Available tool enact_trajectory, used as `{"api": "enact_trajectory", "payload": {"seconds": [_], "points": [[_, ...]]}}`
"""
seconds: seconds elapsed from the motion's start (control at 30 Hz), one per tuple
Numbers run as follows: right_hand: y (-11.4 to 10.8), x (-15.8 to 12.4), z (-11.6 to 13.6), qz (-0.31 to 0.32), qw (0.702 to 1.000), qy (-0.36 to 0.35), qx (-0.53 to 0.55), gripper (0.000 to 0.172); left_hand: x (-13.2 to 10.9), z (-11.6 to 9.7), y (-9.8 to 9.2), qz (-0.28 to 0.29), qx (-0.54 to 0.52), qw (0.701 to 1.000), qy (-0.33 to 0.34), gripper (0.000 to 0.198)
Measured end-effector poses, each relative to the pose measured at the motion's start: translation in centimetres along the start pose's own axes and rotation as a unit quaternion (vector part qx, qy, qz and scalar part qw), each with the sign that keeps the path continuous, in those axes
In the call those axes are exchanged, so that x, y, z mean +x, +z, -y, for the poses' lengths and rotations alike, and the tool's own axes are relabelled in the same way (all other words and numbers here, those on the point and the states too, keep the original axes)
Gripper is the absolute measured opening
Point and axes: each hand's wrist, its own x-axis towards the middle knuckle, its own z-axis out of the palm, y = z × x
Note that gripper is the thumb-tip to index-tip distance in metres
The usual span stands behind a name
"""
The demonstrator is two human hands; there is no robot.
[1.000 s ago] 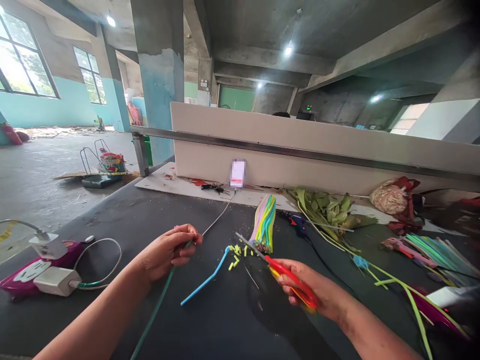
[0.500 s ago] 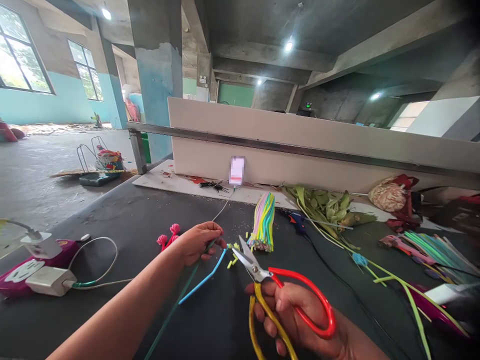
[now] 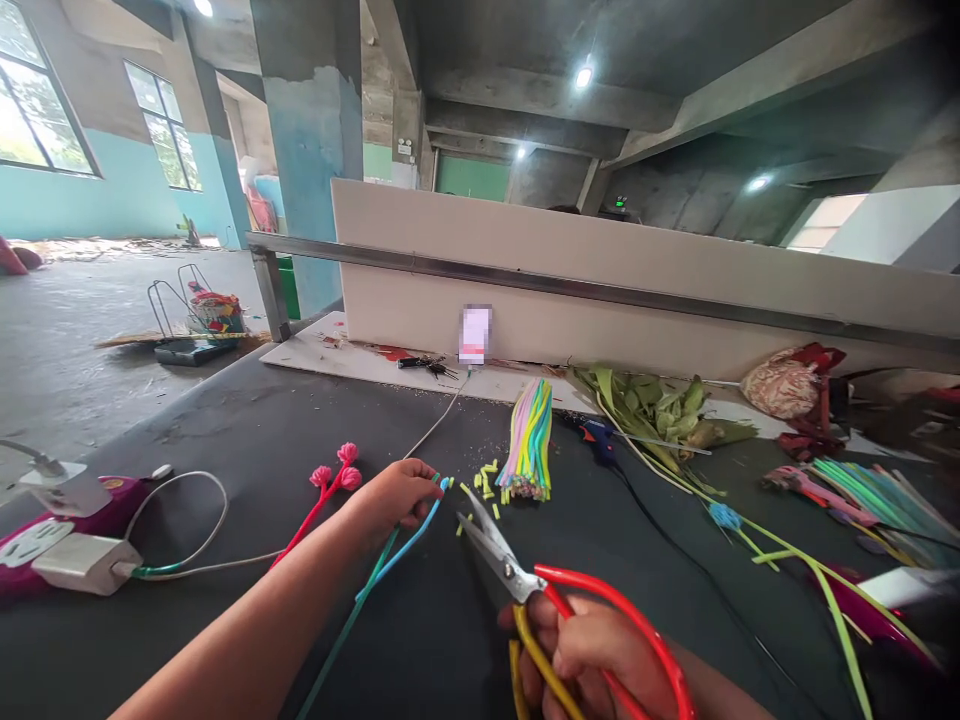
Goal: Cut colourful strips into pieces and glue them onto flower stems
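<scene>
My left hand [image 3: 394, 495] is closed around the tops of a green stem [image 3: 352, 615] and a blue stem [image 3: 401, 550], which trail toward me over the dark table [image 3: 247, 430]. My right hand [image 3: 581, 650] grips scissors [image 3: 525, 585] with one red and one yellow handle; the blades are parted and point up-left toward the left hand's fingertips. Small yellow-green cut bits [image 3: 484, 480] lie just beyond the blades. A red stem with pink pom-poms [image 3: 334, 475] rests to the left of my left hand.
A bundle of multicoloured stems [image 3: 529, 440] lies past the scissors. Green leaves [image 3: 660, 415], a blue glue gun [image 3: 600, 437] and more coloured stems [image 3: 870, 495] sit to the right. A power strip with a white plug [image 3: 71, 545] is at far left. A white partition [image 3: 600, 290] backs the table.
My left hand slid right and now holds the blue stem together with the green one. My right hand pulled the scissors back toward me, and the blades opened.
</scene>
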Motion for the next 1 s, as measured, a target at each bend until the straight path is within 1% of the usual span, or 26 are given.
{"api": "enact_trajectory", "payload": {"seconds": [0.07, 0.1, 0.23, 0.27, 0.3, 0.37, 0.4, 0.43, 0.47, 0.53, 0.6, 0.63, 0.73, 0.83, 0.93, 1.0], "points": [[-0.2, 0.1, 0.5, 0.012, 1.0, 0.016, -0.01, 0.031, -0.1, -0.1, -0.2, -0.013, 0.01, 1.0, 0.007, 0.012], [-0.6, -0.1, 1.0, 0.008, 1.0, 0.02, -0.018, 0.03, -0.1, -0.1, -0.3, -0.015, 0.013, 1.0, 0.009, 0.011], [-2.1, -1.5, 2.8, -0.053, 0.998, -0.033, -0.019, 0.029, -0.3, -0.2, -0.5, -0.002, 0.004, 0.999, 0.035, 0.008], [-2.2, -1.6, 2.9, -0.052, 0.998, -0.034, -0.018, 0.029, -0.3, -0.2, -0.5, 0.007, -0.005, 0.999, 0.048, 0.008], [-2.1, -1.6, 2.9, -0.039, 0.999, -0.033, -0.019, 0.029, -0.2, -0.2, -0.5, 0.014, -0.014, 0.998, 0.059, 0.01], [-1.6, -1.0, 2.5, 0.01, 1.0, -0.017, -0.018, 0.027, -0.2, 0.0, -0.4, 0.026, -0.026, 0.997, 0.07, 0.017], [-1.3, -0.5, 2.3, 0.036, 0.999, -0.005, -0.02, 0.027, -0.2, 0.0, -0.5, 0.03, -0.03, 0.997, 0.068, 0.02], [-1.1, -0.1, 2.3, 0.049, 0.998, 0.004, -0.024, 0.026, -0.2, 0.1, -0.5, 0.037, -0.036, 0.997, 0.064, 0.023], [-1.1, 0.3, 2.3, 0.046, 0.999, 0.005, -0.027, 0.027, -0.3, 0.1, -0.5, 0.05, -0.045, 0.996, 0.058, 0.025], [-1.4, 0.6, 2.8, 0.004, 1.0, -0.009, -0.027, 0.029, -0.5, 0.1, -0.6, 0.093, -0.071, 0.992, 0.043, 0.027], [-2.1, 0.3, 3.2, -0.045, 0.998, -0.045, -0.023, 0.032, -0.8, 0.0, -0.6, 0.13, -0.099, 0.986, 0.033, 0.027], [-2.4, 0.1, 3.3, -0.055, 0.996, -0.062, -0.028, 0.034, -0.9, 0.0, -0.5, 0.137, -0.108, 0.984, 0.032, 0.026], [-2.6, -0.2, 3.1, -0.038, 0.992, -0.093, -0.072, 0.037, -0.9, 0.1, -0.2, 0.121, -0.107, 0.986, 0.045, 0.02], [-1.3, 0.2, 2.5, -0.015, 0.989, -0.105, -0.103, 0.038, -0.5, 0.3, -0.4, 0.108, -0.098, 0.988, 0.05, 0.02], [0.4, 0.6, 2.3, 0.009, 0.993, -0.098, -0.062, 0.038, -0.3, 0.2, -1.1, 0.069, -0.112, 0.99, 0.051, 0.02], [0.9, 0.6, 2.1, 0.011, 0.997, -0.077, -0.027, 0.037, -0.5, 0.1, -1.3, 0.05, -0.115, 0.991, 0.043, 0.019]]}}
